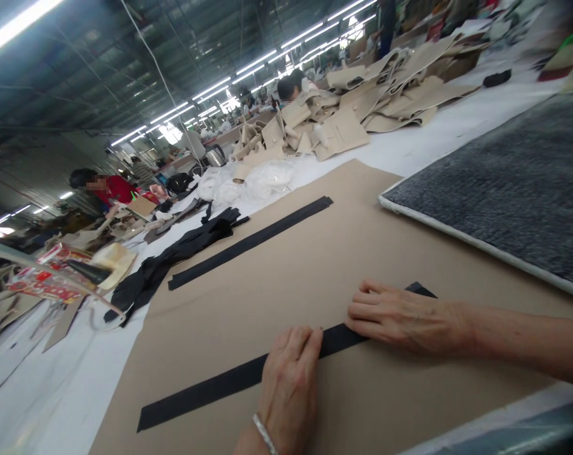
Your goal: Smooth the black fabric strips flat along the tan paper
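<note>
A long black strip [205, 388] lies flat and slanting across a large tan sheet [239, 309]. My left hand [290, 379], with a silver bracelet at the wrist, rests over the middle of this strip, its fingers bent and held together. Farther right, my right hand [400, 319] lies across the same strip with its fingers curled down onto it. The strip's far end shows just beyond the right hand. Parts of the strip under both hands are hidden. A second black strip [253, 243] lies on the sheet farther back, roughly parallel and untouched.
A dark grey pad [499, 189] with a pale edge covers the sheet's right side. Behind the sheet lie a heap of black strips [172, 259], clear plastic bags [270, 178] and piled tan pieces [343, 129]. A person in red [118, 188] is at the far left.
</note>
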Action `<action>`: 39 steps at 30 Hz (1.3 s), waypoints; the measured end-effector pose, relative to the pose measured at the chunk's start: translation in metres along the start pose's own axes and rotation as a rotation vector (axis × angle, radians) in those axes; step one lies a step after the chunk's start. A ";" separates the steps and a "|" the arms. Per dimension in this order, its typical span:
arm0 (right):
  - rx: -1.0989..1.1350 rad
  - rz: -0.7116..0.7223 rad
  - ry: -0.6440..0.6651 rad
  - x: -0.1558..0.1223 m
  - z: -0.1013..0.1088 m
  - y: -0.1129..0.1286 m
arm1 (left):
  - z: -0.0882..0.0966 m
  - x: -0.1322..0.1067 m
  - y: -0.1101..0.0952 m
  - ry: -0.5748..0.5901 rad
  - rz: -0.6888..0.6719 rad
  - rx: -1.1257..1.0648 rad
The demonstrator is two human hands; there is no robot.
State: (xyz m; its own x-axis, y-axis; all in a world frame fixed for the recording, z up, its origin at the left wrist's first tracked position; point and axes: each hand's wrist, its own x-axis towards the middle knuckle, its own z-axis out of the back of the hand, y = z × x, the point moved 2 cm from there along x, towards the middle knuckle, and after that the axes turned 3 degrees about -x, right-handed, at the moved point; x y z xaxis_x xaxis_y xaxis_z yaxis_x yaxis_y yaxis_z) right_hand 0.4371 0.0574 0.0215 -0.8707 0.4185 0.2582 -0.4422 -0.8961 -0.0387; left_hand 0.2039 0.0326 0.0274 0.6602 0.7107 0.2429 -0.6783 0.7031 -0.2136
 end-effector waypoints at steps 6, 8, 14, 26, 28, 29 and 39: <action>-0.014 -0.006 -0.018 0.000 0.001 0.001 | -0.010 0.000 0.000 0.053 -0.063 0.010; 0.004 -0.006 -0.045 0.000 0.002 0.001 | -0.001 -0.020 0.016 0.030 -0.052 0.043; 0.037 0.007 -0.079 -0.002 0.000 -0.001 | 0.045 -0.115 0.095 0.020 0.041 0.283; -0.040 -0.007 -0.030 0.002 -0.002 0.002 | 0.001 0.002 -0.012 -0.083 0.053 -0.120; -0.047 -0.010 -0.019 0.001 -0.003 0.002 | -0.018 0.020 -0.031 -0.018 0.047 -0.145; -0.049 -0.008 -0.019 0.001 -0.003 0.001 | -0.024 0.024 -0.034 0.006 0.048 -0.137; -0.094 0.008 -0.011 -0.019 0.007 -0.009 | -0.032 0.019 -0.025 -0.012 -0.014 -0.083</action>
State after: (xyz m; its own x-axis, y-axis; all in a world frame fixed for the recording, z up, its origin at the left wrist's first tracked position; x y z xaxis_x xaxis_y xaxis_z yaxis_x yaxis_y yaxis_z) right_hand 0.4589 0.0567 0.0234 -0.8720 0.4096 0.2679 -0.4543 -0.8811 -0.1314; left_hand 0.2436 0.0293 0.0075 0.6654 0.7006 0.2577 -0.6396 0.7131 -0.2872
